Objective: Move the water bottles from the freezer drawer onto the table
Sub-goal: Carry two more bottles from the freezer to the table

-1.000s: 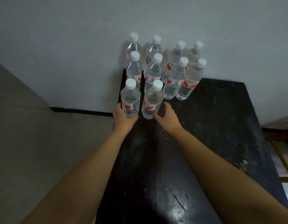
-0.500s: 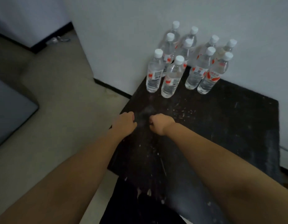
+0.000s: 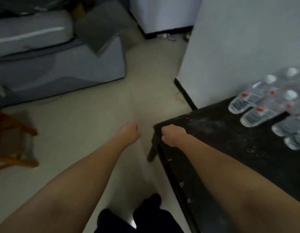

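Head view: nearest, the left hand (image 3: 129,134) and right hand (image 3: 173,136) are curled into loose fists, nothing held. Farther right, clear plastic water bottles (image 3: 257,106) are clustered on the black wooden table (image 3: 221,140). No freezer drawer is seen; a return there is judged next.

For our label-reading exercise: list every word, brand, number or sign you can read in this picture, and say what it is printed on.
None can be read.
Water bottles on the black table: labels with red marks and dark print, too blurred to read.
Sofa, wall, floor: no text visible.
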Motion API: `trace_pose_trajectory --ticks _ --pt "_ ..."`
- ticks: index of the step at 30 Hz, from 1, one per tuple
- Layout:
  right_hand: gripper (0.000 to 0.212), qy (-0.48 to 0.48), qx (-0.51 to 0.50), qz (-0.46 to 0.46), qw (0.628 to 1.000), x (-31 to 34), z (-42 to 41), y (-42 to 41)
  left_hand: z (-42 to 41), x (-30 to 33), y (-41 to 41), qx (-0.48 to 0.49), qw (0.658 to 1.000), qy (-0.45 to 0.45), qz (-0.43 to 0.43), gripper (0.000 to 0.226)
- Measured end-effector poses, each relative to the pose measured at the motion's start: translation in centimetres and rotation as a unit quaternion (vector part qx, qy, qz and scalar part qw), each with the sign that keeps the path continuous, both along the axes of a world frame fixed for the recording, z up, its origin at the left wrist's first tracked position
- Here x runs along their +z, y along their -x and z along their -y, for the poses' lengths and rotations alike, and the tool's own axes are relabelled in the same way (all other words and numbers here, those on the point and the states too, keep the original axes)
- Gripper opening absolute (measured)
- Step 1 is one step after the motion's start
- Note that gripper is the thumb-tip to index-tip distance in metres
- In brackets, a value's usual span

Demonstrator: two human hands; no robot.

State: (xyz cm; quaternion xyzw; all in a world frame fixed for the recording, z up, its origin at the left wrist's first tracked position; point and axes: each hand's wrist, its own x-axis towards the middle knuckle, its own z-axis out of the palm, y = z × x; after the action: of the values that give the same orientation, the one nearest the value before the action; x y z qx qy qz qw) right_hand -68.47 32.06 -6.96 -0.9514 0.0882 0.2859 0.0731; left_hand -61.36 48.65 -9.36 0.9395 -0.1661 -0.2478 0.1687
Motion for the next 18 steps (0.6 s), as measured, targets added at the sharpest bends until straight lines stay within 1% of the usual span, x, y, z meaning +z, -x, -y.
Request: trace_pose_trajectory --ticks 4,6,10,14,16,18 --pt "0.026 0.025 0.067 0.004 0.997 -0.1 -6.9 -2.1 -8.0 0.2 0.3 0.070 0.997 -0.010 0.010 0.026" --pt "0.027 0.019 0.110 0.013 0.994 -0.4 -12.5 -2.9 -14.4 0.3 1.3 0.117 0.993 -0.019 0.014 0.027" --pt "0.028 0.028 0.184 0.018 0.982 -0.6 -20.6 -3.2 -23.4 1.0 3.5 0.185 0.982 -0.031 0.017 0.028" --pt "0.029 0.020 0.283 0.033 0.958 0.4 -32.2 -3.3 -35.3 2.2 7.0 0.291 0.955 -0.043 0.026 0.027" --pt "0.031 0.017 0.345 0.044 0.938 1.0 -38.5 -3.1 -40.8 2.7 9.3 0.346 0.937 -0.040 0.020 0.027" --pt "0.032 0.008 0.395 0.059 0.917 1.5 -43.3 -2.8 -44.6 2.9 10.9 0.387 0.921 -0.036 0.023 0.026"
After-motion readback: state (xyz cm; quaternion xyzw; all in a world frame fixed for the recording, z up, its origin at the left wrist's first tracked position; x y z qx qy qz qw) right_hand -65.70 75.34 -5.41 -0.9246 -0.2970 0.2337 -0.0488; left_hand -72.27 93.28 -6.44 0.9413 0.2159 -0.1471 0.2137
